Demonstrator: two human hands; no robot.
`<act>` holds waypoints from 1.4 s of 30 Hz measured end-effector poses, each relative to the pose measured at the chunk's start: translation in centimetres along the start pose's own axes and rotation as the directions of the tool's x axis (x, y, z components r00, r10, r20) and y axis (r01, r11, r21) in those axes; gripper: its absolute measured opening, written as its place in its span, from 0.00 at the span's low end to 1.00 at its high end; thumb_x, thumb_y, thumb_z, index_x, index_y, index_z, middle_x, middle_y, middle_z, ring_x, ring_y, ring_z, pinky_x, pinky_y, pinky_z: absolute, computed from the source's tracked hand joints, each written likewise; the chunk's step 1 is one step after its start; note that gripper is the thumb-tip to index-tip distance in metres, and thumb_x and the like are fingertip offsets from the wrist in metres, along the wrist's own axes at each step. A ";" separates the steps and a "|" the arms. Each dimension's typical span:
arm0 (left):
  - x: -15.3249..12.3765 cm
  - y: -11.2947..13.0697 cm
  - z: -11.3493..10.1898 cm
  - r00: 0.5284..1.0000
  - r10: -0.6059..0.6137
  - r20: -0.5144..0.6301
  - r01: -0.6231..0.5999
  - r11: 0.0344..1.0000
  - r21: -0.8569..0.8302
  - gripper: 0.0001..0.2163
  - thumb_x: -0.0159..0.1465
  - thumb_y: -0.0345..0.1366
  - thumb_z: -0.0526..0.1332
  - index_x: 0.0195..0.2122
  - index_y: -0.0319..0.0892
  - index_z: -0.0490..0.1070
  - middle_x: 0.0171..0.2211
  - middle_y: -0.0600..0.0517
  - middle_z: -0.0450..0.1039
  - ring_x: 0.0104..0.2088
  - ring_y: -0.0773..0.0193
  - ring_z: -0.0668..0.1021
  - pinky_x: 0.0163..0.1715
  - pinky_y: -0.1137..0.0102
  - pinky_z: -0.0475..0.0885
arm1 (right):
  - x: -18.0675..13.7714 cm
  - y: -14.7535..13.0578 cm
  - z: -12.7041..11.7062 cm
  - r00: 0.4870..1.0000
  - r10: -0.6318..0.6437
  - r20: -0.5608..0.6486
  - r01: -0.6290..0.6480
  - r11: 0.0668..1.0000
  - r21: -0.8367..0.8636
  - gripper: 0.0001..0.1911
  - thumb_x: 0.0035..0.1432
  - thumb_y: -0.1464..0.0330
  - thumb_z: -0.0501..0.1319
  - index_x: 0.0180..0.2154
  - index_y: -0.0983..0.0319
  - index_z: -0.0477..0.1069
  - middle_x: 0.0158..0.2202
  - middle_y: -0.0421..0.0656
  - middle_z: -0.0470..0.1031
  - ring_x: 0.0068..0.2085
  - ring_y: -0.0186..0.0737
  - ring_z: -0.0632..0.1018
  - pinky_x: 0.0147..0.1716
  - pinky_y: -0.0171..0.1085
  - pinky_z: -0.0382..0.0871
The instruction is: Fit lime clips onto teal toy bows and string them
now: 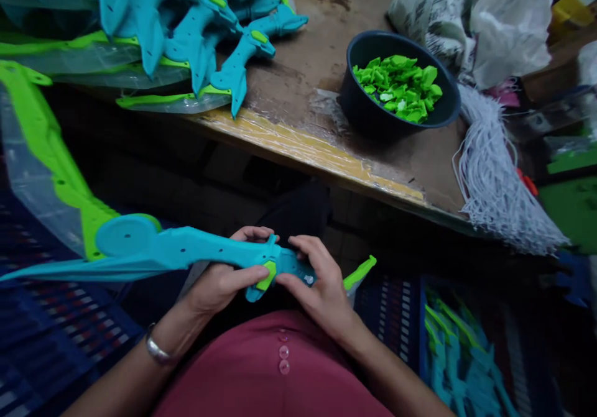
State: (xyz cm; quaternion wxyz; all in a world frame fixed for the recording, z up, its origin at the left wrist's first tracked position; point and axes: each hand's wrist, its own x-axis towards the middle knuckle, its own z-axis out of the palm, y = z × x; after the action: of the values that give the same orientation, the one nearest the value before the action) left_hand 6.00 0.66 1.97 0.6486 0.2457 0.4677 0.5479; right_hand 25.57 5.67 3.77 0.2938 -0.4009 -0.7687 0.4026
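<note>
I hold a turquoise plastic toy sword (186, 250) across my lap, its blade pointing left. My left hand (224, 280) is closed round the sword near the guard, thumb resting by a small green insert (267, 275). My right hand (317, 283) is closed on the handle end, fingers wrapped over it, with a green tip (359, 271) poking out to the right. On the wooden table (326, 150) above stands a dark bowl (359, 103) filled with several small green plastic pieces (401, 87).
A pile of turquoise swords (209, 25) and green-edged clear packaging (51, 156) lies at upper left. White string bundle (494, 181) hangs off the table's right end, beside plastic bags (480, 13). A blue crate (457, 355) at lower right holds more swords.
</note>
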 end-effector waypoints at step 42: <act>-0.9 3.9 4.0 0.896 -0.232 -0.378 0.300 0.945 0.130 0.30 0.51 0.37 0.75 0.56 0.45 0.72 0.38 0.52 0.82 0.47 0.49 0.82 0.47 0.62 0.82 | 4.8 4.5 -6.7 0.696 0.392 0.601 -0.663 0.673 0.329 0.14 0.70 0.63 0.56 0.46 0.67 0.73 0.41 0.48 0.80 0.36 0.35 0.80 0.34 0.32 0.73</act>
State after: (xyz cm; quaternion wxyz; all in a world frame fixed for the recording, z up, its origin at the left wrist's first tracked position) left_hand 7.65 1.69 7.22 0.5959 0.1344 0.6560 0.4433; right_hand 29.98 13.93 3.91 0.0554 -0.4032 -0.5200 0.7510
